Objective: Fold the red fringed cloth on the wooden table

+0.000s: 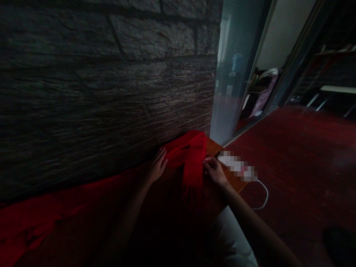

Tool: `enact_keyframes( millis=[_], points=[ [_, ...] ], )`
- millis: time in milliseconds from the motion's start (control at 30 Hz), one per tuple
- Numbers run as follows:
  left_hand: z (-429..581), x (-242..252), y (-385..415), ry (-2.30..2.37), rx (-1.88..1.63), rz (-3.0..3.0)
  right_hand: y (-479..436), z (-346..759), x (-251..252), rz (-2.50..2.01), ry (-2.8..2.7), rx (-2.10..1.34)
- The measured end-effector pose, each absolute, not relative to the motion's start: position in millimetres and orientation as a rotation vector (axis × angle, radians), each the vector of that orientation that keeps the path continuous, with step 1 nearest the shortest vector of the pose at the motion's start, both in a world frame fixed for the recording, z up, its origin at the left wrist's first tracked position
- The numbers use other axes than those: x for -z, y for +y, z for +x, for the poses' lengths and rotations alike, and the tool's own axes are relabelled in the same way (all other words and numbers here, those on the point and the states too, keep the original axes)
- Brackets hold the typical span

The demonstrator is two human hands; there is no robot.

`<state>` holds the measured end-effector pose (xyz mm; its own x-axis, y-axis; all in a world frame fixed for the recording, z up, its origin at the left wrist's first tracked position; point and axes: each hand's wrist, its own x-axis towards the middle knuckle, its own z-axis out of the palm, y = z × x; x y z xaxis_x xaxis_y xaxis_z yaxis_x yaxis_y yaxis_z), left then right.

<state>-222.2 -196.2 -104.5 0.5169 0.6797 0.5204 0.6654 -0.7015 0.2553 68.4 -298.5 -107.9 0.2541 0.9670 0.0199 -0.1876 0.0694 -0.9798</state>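
A red cloth [185, 155] lies bunched on a wooden table [232, 181] against a dark stone-pattern wall. My left hand [158, 165] rests flat on the cloth's left side, fingers stretched out toward the wall. My right hand [214, 170] pinches the cloth's right edge, fingers curled. The cloth runs on to the lower left in dim light.
A white blurred-out object [237, 165] with a white cable [263, 196] lies on the table corner right of my right hand. A glass partition [236, 74] stands behind it. Red floor [300, 163] spreads to the right, with furniture legs at the far right.
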Motion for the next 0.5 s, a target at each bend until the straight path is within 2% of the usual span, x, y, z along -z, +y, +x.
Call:
enact_keyframes(
  millis=[200,500],
  points=[
    [-226,99,-193,1.204,-0.929,2.679,-295,77,110,-1.239,-0.968,-1.019],
    [-219,80,-182,1.265,-0.974,2.58,-186,102,47,-1.626,-1.62,-0.143]
  ],
)
